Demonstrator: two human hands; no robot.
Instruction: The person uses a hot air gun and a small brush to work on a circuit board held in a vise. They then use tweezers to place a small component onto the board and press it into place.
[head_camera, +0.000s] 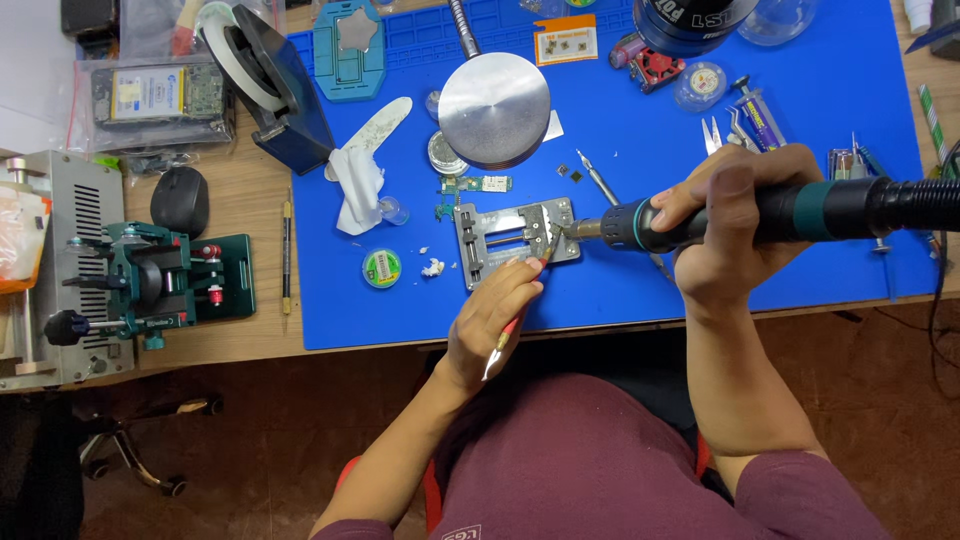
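Observation:
My right hand grips a black and teal hot-air gun handle, its metal nozzle aimed at the right end of a grey metal board holder on the blue mat. My left hand holds thin tweezers, their tip touching the holder near the nozzle. A small green circuit board lies just behind the holder.
A round metal lamp head hangs over the mat. White tissue, a green solder-paste tin, a tape dispenser, spare tweezers and a green vise lie around. The desk's front edge is near my lap.

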